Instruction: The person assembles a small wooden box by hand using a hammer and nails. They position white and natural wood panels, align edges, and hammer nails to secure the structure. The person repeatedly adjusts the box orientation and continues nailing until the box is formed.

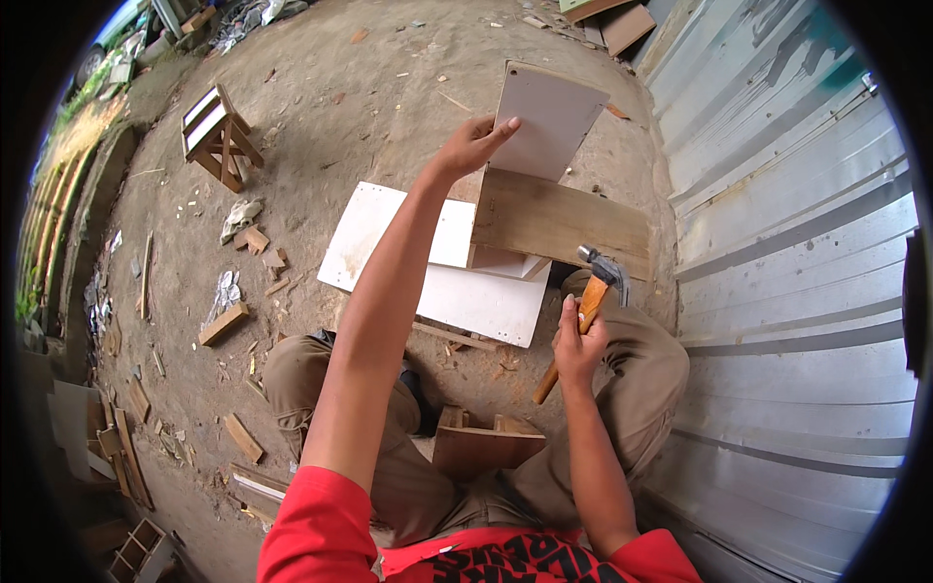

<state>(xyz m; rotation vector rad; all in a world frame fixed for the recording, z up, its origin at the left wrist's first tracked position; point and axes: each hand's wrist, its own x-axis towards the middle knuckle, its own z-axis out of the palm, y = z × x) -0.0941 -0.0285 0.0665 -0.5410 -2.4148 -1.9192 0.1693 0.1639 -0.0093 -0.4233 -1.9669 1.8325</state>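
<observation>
At the far left, wood scraps lie on the bare ground, and farther up stands a small wooden stool with a whitish top. Right of these, a squared wood block rests among chips and crumpled sheeting. The person, in a red shirt and brown trousers, sits with knees spread, and a low brown wooden piece shows between the thighs. The left arm reaches forward across a white board that lies low in front of the knees. At its end the left hand is clamped on the left edge of a white panel, thumb on the pale face; the other fingers are mostly hidden. This panel rises at the far end of a brown plank, which stretches rightward above the white board; whether panel and plank are fastened cannot be told. Nearer and farther right, the right hand is closed around the wooden handle of a claw hammer, its dark metal head tilted up and apart from the boards. A corrugated metal wall fills the right side.
</observation>
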